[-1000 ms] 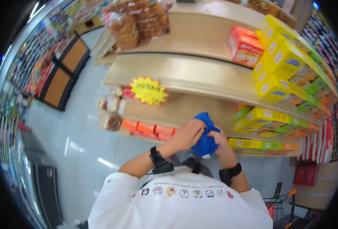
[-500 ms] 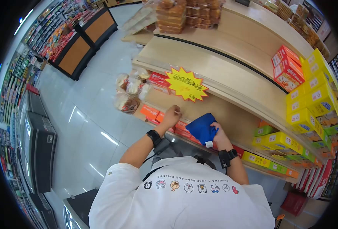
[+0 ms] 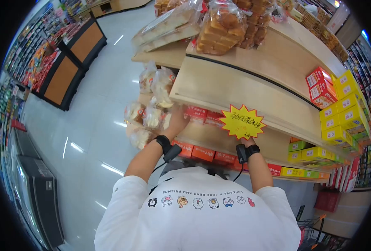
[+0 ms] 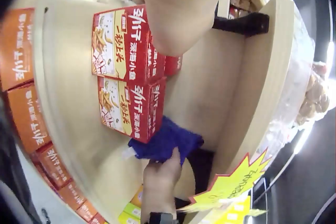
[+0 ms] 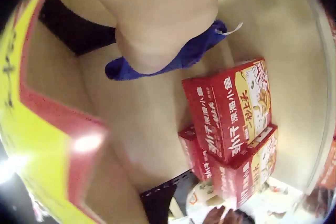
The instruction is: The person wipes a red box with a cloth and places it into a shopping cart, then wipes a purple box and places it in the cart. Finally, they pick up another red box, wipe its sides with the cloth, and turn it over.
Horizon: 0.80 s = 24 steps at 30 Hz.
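Pale wooden shelves (image 3: pixel 223 79) stand before me. My right hand (image 4: pixel 161 182) grips a floppy blue cloth (image 4: pixel 176 139) beside red cardboard boxes (image 4: pixel 123 109); it looks light, best bunched in the middle. My left hand (image 4: pixel 181 11) is by the boxes, fingers hidden, so I can't tell its grip.

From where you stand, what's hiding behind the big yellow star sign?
Behind the star sign, the right hand grips a blue cloth beside a red box; the left wrist view shows it. What's under the cloth is covered, so I can't tell.
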Tool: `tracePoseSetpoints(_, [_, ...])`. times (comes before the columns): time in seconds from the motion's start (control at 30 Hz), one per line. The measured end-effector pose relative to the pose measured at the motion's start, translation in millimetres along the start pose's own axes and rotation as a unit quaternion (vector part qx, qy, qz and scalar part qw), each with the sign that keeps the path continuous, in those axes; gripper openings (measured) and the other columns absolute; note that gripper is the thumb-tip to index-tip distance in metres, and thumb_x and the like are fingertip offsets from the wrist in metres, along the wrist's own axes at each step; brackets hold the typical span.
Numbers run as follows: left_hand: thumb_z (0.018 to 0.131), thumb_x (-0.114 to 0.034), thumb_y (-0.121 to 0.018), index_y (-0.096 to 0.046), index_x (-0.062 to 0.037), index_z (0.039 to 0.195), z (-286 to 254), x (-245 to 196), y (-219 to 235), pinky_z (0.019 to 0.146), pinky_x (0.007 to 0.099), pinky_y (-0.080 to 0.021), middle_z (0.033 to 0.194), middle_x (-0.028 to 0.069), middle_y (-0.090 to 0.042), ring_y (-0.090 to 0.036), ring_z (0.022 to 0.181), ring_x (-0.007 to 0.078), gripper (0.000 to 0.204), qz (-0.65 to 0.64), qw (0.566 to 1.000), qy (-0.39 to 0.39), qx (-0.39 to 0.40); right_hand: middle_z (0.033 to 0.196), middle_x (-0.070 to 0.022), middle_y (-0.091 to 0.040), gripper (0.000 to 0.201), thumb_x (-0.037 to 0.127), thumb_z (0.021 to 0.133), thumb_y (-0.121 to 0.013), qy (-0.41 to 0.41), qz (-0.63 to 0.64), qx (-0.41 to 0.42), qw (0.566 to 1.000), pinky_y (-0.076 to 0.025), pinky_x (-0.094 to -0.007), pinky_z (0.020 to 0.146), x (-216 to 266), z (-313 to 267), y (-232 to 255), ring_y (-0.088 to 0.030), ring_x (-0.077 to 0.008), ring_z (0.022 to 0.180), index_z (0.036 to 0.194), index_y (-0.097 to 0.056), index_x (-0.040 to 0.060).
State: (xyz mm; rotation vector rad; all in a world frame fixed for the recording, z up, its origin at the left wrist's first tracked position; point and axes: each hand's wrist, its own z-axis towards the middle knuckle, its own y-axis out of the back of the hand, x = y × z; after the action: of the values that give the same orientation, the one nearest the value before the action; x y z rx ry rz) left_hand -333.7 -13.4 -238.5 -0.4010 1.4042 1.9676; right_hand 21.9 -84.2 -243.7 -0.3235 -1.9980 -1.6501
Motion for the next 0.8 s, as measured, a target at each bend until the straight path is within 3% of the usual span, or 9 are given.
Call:
tracePoseSetpoints(0.1, [0.066, -0.014, -0.07, -0.052, -0.0021, 0.113, 16.4, -18.8, 1.7, 0.096, 0.0501, -0.037, 0.109, 0.02, -0.054, -0.045, 0.11, 0.0426, 0.051, 0.004, 0.996, -0.033, 0.083, 0.119, -0.0112, -0.058, 0.04, 0.029, 0.087, -0.063, 0.007, -0.128, 0.013, 0.992, -0.043, -0.0412, 0.093, 9.5, 42.5, -9.1, -0.054, -0.0258, 0.112, 0.119, -0.055, 0.0063])
tracePoseSetpoints(0.17, [0.066, -0.017, -0.071, -0.055, -0.0002, 0.113, 23.2, -31.8, 0.8, 0.097, 0.0476, -0.039, 0.117, 0.0233, -0.052, -0.046, 0.112, 0.0431, 0.053, 0.028, 0.988, -0.094, 0.116, 0.118, -0.0113, -0.058, 0.04, 0.029, 0.086, -0.063, -0.003, -0.161, 0.015, 0.987, -0.043, -0.0408, 0.093, 6.6, 44.0, -19.4, -0.054, -0.0257, 0.112, 0.118, -0.055, 0.0063])
tracePoseSetpoints(0.27, [0.066, -0.021, -0.072, -0.056, -0.0007, 0.112, 28.6, -39.9, -15.9, 0.098, 0.0465, -0.039, 0.119, 0.0224, -0.052, -0.045, 0.114, 0.0423, 0.053, 0.039, 0.981, -0.098, 0.163, 0.117, -0.0114, -0.059, 0.04, 0.028, 0.085, -0.064, -0.003, -0.181, 0.012, 0.983, -0.043, -0.04, 0.093, 1.9, 23.0, -29.2, -0.054, -0.0255, 0.111, 0.117, -0.056, 0.0063])
tracePoseSetpoints(0.4, [0.067, -0.024, -0.07, -0.059, -0.012, 0.117, 34.3, -53.6, -29.9, 0.098, 0.0528, -0.032, 0.123, 0.0172, -0.053, -0.044, 0.12, 0.0379, 0.052, 0.088, 0.967, -0.083, 0.226, 0.116, -0.0116, -0.059, 0.04, 0.028, 0.084, -0.066, 0.003, -0.177, 0.001, 0.984, -0.043, -0.039, 0.093, -1.7, 3.2, -37.4, -0.055, -0.0252, 0.11, 0.116, -0.057, 0.0063])
tracePoseSetpoints(0.5, [0.076, -0.024, -0.06, -0.061, -0.0368, 0.12, 25.5, -34.5, -86.0, 0.095, 0.057, -0.028, 0.135, 0.0036, -0.049, -0.035, 0.132, 0.0286, 0.046, 0.172, 0.957, -0.045, 0.227, 0.114, -0.0117, -0.06, 0.04, 0.028, 0.083, -0.067, 0.014, -0.177, -0.012, 0.984, -0.043, -0.0383, 0.093, -3.6, 4.1, -41.5, -0.055, -0.025, 0.11, 0.115, -0.057, 0.0063])
tracePoseSetpoints(0.57, [0.079, -0.021, -0.054, -0.059, -0.0359, 0.122, 26.5, -40.6, -82.8, 0.094, 0.0599, -0.026, 0.141, 0.005, -0.043, -0.031, 0.135, 0.0283, 0.045, 0.175, 0.947, -0.066, 0.262, 0.114, -0.0118, -0.06, 0.04, 0.028, 0.082, -0.067, 0.022, -0.169, -0.021, 0.985, -0.043, -0.0378, 0.093, -4.0, 4.9, -42.8, -0.055, -0.0249, 0.109, 0.115, -0.058, 0.0063])
tracePoseSetpoints(0.63, [0.078, -0.023, -0.056, -0.058, -0.0319, 0.122, 22.7, -52.9, -78.6, 0.09, 0.0614, -0.026, 0.134, 0.0053, -0.05, -0.036, 0.131, 0.029, 0.045, 0.202, 0.947, -0.072, 0.241, 0.113, -0.0119, -0.061, 0.04, 0.028, 0.081, -0.068, 0.03, -0.153, -0.026, 0.988, -0.043, -0.0373, 0.093, -4.0, 4.4, -46.9, -0.056, -0.0248, 0.109, 0.114, -0.058, 0.0063])
tracePoseSetpoints(0.67, [0.077, -0.023, -0.057, -0.054, -0.0262, 0.126, 30.9, -62.4, -68.0, 0.087, 0.0625, -0.028, 0.131, 0.0069, -0.051, -0.038, 0.129, 0.0293, 0.05, 0.178, 0.926, -0.068, 0.327, 0.112, -0.0119, -0.061, 0.04, 0.028, 0.081, -0.068, 0.033, -0.143, -0.027, 0.989, -0.043, -0.0371, 0.093, -4.2, 5.4, -49.6, -0.056, -0.0247, 0.108, 0.114, -0.058, 0.0063])
tracePoseSetpoints(0.8, [0.077, -0.027, -0.058, -0.05, -0.0234, 0.131, 30.6, -79.0, -73.8, 0.089, 0.0657, -0.026, 0.136, 0.0111, -0.047, -0.033, 0.131, 0.0357, 0.055, 0.191, 0.936, -0.051, 0.29, 0.111, -0.0121, -0.062, 0.041, 0.028, 0.08, -0.069, 0.043, -0.077, -0.054, 0.995, -0.043, -0.0361, 0.094, -3.9, 10.4, -50.7, -0.056, -0.0245, 0.107, 0.113, -0.059, 0.0063])
